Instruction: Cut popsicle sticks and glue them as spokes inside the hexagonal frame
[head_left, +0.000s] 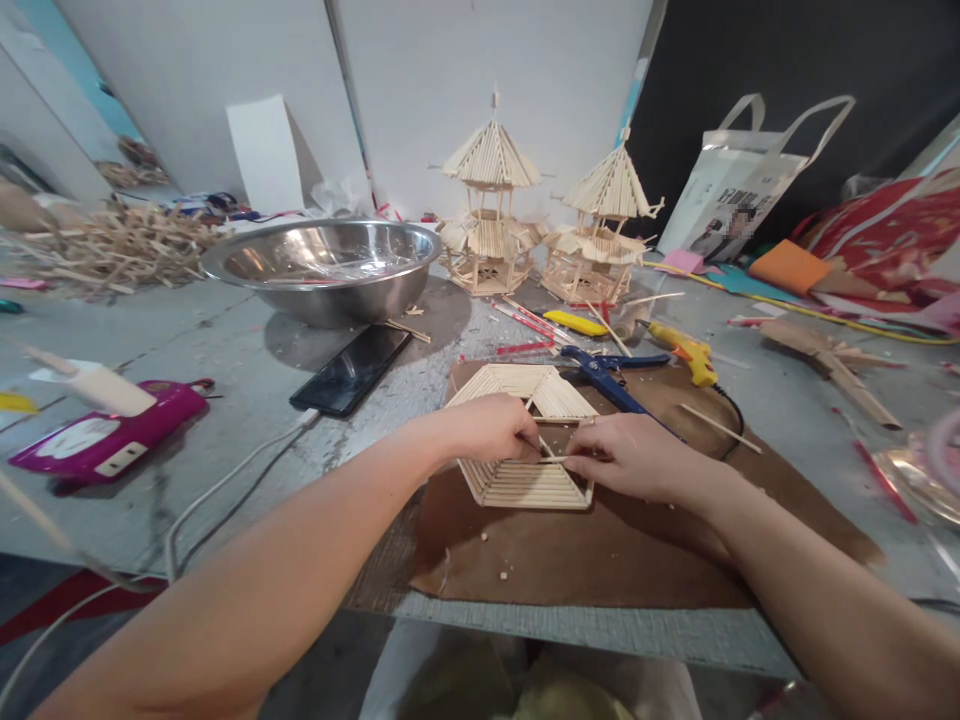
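Observation:
A flat hexagonal panel of pale wooden sticks [525,493] lies on a brown sheet [555,570] before me. Several of its triangular sections are filled with rows of sticks, while the right side shows open gaps. My left hand [495,428] is closed over the panel's middle, its fingertips pinching one end of a short wooden stick [553,459]. From the right, my right hand [626,455] pinches the same stick's other end between thumb and fingers. The stick lies across the panel near its centre. Fingers partly cover the panel's middle.
Blue cutters [604,375] and a yellow glue gun [686,352] lie beyond the panel. Two stick pagodas [493,165] [611,190] stand at the back. A metal basin [322,270], a phone [352,370] and a purple power strip [112,440] are leftward; a white bag [724,190] stands back right.

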